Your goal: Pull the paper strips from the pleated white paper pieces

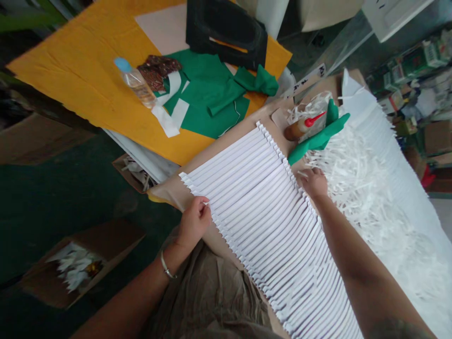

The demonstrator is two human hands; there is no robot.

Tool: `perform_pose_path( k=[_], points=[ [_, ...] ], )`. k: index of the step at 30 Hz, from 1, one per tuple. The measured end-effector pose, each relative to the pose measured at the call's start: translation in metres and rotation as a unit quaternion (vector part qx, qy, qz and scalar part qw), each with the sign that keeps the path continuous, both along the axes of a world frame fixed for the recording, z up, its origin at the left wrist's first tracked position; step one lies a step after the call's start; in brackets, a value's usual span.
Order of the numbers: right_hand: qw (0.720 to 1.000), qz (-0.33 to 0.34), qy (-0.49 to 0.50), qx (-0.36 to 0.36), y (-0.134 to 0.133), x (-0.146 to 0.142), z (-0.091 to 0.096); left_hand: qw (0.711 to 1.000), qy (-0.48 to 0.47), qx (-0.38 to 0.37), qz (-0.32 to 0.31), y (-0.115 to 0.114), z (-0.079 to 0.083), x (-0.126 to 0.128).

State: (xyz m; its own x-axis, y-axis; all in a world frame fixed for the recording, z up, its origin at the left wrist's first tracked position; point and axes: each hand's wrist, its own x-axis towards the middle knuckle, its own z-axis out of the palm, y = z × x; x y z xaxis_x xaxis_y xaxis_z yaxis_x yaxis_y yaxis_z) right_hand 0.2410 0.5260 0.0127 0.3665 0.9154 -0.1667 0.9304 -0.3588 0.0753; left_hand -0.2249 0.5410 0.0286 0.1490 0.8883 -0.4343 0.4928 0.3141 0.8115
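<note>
A long sheet of white paper folded into tight pleats (264,221) lies across a tan paper-covered board (226,150). My left hand (193,223) pinches the pleats' near edge. My right hand (313,183) rests at the far edge, its fingertips partly hidden among white paper fringe (356,183). Just beyond it lie a green rubber glove (319,134) and a brown glue bottle with a red nozzle (301,128), in a clear plastic wrapping.
Beyond the board, a yellow sheet (81,89) holds green cloth (208,94), a water bottle (136,81) and a black object (226,33). A cardboard box of white scraps (74,266) sits on the dark green floor. Cluttered packages fill the right.
</note>
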Motion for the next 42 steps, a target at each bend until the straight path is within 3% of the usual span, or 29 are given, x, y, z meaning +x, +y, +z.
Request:
perform_pose_path(
  k=[3, 5, 8, 10, 13, 16, 21, 24, 27, 34, 42],
  points=[
    [0.999, -0.019, -0.027, -0.011, 0.008, -0.007, -0.008, 0.999, -0.026, 0.012, -0.046, -0.008, 0.004, 0.007],
    [1.000, -0.009, -0.026, -0.008, 0.007, -0.010, -0.003, 0.998, -0.029, 0.017, -0.060, -0.012, 0.006, 0.009],
    [0.999, 0.026, 0.008, 0.025, -0.001, -0.027, 0.018, 0.996, -0.016, 0.020, -0.088, -0.016, 0.012, 0.018],
    [0.991, 0.069, 0.112, 0.032, -0.009, -0.056, 0.037, 0.992, -0.016, 0.043, -0.117, -0.017, 0.019, 0.031],
    [0.929, 0.130, 0.346, -0.038, -0.019, -0.121, 0.063, 0.976, -0.042, 0.109, -0.185, -0.015, 0.035, 0.055],
    [0.863, 0.163, 0.473, -0.074, -0.023, -0.180, 0.077, 0.956, -0.030, 0.133, -0.261, -0.009, 0.049, 0.071],
    [0.837, 0.155, 0.517, -0.089, -0.017, -0.219, 0.072, 0.953, 0.014, 0.068, -0.294, 0.006, 0.051, 0.056],
    [0.834, 0.167, 0.515, -0.101, -0.008, -0.224, 0.065, 0.963, -0.031, 0.037, -0.266, 0.009, 0.044, 0.036],
    [0.833, 0.196, 0.505, -0.112, 0.005, -0.221, 0.060, 0.979, -0.049, -0.009, -0.197, 0.011, 0.034, 0.016],
    [0.890, 0.118, 0.430, -0.096, 0.048, -0.157, 0.049, 0.995, -0.057, -0.058, -0.057, 0.027, 0.012, -0.030],
    [0.935, 0.094, 0.339, -0.042, 0.100, -0.123, 0.042, 0.995, -0.059, -0.076, -0.001, 0.047, 0.013, -0.028]
  ],
)
